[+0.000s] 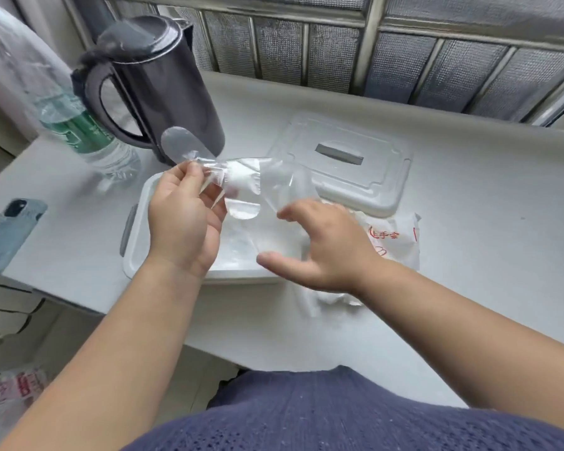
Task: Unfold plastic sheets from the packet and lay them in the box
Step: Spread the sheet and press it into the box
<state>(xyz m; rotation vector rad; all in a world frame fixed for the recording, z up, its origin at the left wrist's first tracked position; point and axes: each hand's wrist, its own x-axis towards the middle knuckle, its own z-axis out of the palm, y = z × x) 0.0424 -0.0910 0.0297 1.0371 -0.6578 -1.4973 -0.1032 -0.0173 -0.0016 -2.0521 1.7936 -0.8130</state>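
A clear plastic sheet (245, 183), partly unfolded and shaped like a thin glove, hangs in the air above the white box (134, 255). My left hand (183, 219) pinches its left end between thumb and fingers. My right hand (326, 249) reaches toward the sheet's right end with fingers spread; whether its fingertips touch the plastic I cannot tell. Some clear plastic lies inside the box. The packet (394, 239), white with red print, lies crumpled just right of the box, partly under my right hand.
The box's white lid (345, 164) with a slot lies behind the box. A dark kettle (157, 83) and a plastic bottle (79, 125) stand at the back left. A phone (10, 232) lies near the table's left edge. A window grille runs along the back.
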